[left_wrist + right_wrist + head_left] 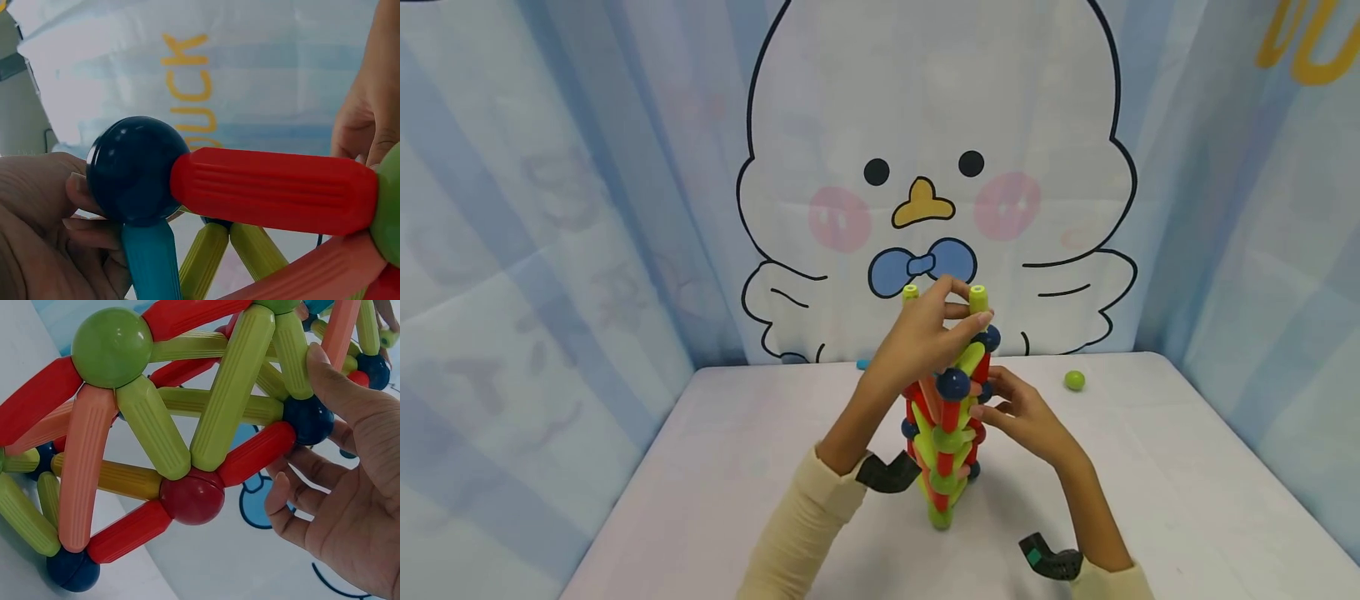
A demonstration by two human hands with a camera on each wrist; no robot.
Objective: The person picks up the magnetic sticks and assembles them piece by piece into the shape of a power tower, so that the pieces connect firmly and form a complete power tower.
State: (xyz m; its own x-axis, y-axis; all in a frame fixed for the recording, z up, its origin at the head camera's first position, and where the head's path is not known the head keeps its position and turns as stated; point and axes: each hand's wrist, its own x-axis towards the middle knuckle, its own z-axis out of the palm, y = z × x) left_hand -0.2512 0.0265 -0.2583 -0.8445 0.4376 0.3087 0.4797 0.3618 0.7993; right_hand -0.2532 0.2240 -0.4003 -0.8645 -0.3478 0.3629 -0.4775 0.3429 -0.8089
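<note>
A tall tower of magnetic rods and balls [950,415], in red, green, orange and dark blue, stands upright on the table. My left hand [925,337] is at its top, pinching an upright yellow-green rod [977,300] between thumb and fingers. Another yellow-green rod [911,292] sticks up beside that wrist. In the left wrist view, a dark blue ball [139,169] partly covers the left fingers. Lower down, my right hand [1026,417] holds the tower's right side. Its thumb lies on a green rod [292,356], and its fingers reach behind a dark blue ball [309,420].
A loose green ball [1075,381] lies on the white table [760,475] at the back right. Near the back edge, a small blue piece [862,364] shows left of the tower. A printed curtain [932,108] hangs close behind.
</note>
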